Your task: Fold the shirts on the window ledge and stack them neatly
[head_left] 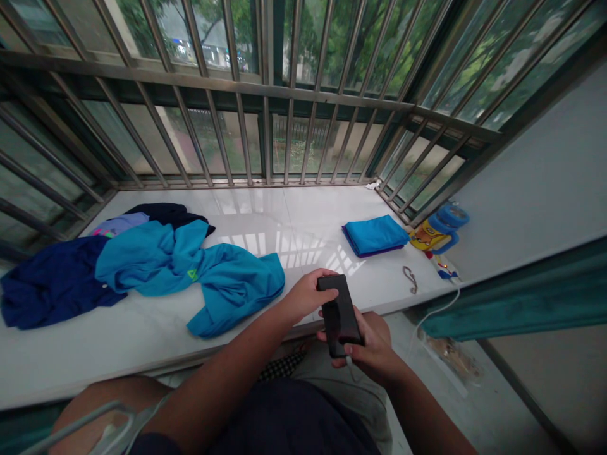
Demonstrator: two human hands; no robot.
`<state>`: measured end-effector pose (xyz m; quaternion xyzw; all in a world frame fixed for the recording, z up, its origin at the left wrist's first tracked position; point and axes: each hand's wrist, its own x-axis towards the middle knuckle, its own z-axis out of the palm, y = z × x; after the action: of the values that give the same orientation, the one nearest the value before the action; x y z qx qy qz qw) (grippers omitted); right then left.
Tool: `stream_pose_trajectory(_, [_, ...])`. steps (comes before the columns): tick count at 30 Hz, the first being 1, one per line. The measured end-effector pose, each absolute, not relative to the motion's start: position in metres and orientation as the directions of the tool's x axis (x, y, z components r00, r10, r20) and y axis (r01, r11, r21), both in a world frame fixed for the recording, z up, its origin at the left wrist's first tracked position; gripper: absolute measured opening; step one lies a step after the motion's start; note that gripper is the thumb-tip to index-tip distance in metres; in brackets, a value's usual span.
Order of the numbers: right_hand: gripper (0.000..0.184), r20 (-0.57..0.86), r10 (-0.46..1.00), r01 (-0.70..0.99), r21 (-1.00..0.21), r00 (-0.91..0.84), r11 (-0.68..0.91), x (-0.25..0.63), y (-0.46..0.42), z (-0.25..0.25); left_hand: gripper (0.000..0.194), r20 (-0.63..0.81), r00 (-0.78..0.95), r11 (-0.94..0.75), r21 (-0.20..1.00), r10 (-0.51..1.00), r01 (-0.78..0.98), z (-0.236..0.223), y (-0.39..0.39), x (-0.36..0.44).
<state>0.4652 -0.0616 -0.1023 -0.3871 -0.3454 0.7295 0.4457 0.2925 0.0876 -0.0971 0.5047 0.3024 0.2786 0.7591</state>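
Right hand [374, 349] clenched round black smartphone [339, 315], lower centre of frame; left hand [307, 296] also grasping it, over upper end. We hold it above white stone ledge [303, 212], crumpled teal shirt [232, 284] just left.

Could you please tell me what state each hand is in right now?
Left hand: closed, holding a black smartphone.
Right hand: closed, holding the same black smartphone.
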Motion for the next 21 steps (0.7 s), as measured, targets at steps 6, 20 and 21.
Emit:
stream_pose_trajectory(6, [0.102,-0.259,0.916,-0.415,-0.829,-0.307,-0.374,0.466,-0.062,-0.103,0.059,-0.176,0.693,0.371,0.918,0.699,-0.141,-0.089,0.083,0.290])
stream_pose_trajectory(20, [0.087,-0.252,0.904,-0.413,-0.825,-0.345,-0.387,0.466,-0.060,-0.104,0.041,-0.227,0.639,0.404,0.904,0.735,-0.143,-0.105,0.086,0.296])
stream_pose_trajectory(21, [0.085,-0.254,0.904,-0.415,-0.822,-0.344,-0.389,0.466,-0.060,-0.105,0.046,-0.216,0.665,0.402,0.905,0.715,-0.138,-0.104,0.085,0.294])
